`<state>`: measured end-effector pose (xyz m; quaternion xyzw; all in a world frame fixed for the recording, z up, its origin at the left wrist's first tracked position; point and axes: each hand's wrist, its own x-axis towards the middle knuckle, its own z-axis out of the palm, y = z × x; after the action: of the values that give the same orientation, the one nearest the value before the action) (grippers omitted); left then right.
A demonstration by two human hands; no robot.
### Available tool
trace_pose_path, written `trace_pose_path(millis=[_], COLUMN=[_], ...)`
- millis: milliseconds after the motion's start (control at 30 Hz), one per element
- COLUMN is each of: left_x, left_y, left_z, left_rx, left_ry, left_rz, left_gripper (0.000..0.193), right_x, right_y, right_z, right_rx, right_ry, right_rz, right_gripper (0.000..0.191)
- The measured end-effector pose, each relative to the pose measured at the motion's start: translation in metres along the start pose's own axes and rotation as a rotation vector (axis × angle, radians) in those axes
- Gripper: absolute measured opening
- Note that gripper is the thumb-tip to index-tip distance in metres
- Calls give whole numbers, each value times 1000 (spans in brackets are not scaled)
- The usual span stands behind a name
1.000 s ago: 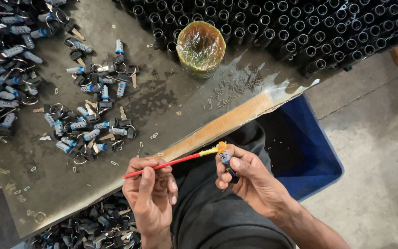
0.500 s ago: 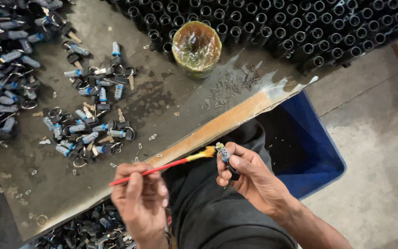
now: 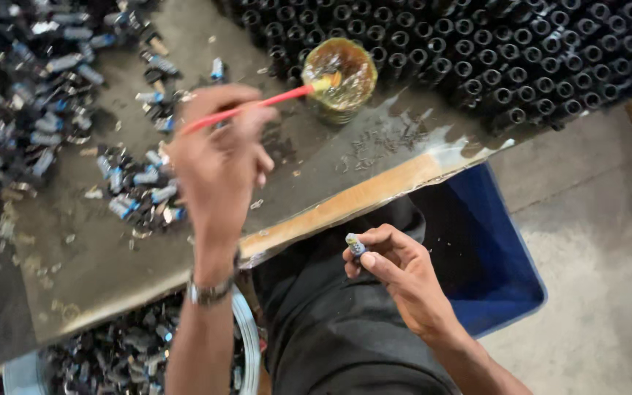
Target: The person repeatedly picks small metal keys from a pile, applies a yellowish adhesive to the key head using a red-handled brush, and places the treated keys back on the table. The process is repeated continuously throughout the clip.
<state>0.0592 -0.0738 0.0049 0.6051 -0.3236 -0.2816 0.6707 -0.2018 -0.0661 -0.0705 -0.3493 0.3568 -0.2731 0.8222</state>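
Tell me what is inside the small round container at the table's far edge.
The container holds a yellowish, glossy substance, and the tip of the red-handled brush held by the left hand dips into it. How deep the substance goes and the container's bottom cannot be seen.

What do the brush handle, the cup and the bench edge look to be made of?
Brush in the left hand: red handle, thin and smooth, probably plastic or painted wood. Cup: clear, glossy, yellow-stained, likely plastic. Bench edge: bare pale wood, grain showing under a grey top sheet.
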Motion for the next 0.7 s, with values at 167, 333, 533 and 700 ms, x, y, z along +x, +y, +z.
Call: trace_pose_path(millis=[167, 333, 533, 700], left_x=[-21, -96, -131, -86], left_y=[19, 41, 49, 17], left_z=[-43, -95, -92, -80], left_rx=[580, 419, 757, 1149], left_ry=[245, 501, 373, 2], left_rz=[-56, -33, 3, 295], left_gripper=[44, 37, 17, 24], right_x=[-6, 0, 17, 5], right_y=[-4, 10, 105, 114], right_z=[-12, -2, 114, 101], right_rx=[-79, -165, -596, -446], right_ry=[-104, -252, -816, -813], right_rz=[67, 326, -133, -38], right_gripper=[39, 49, 62, 55])
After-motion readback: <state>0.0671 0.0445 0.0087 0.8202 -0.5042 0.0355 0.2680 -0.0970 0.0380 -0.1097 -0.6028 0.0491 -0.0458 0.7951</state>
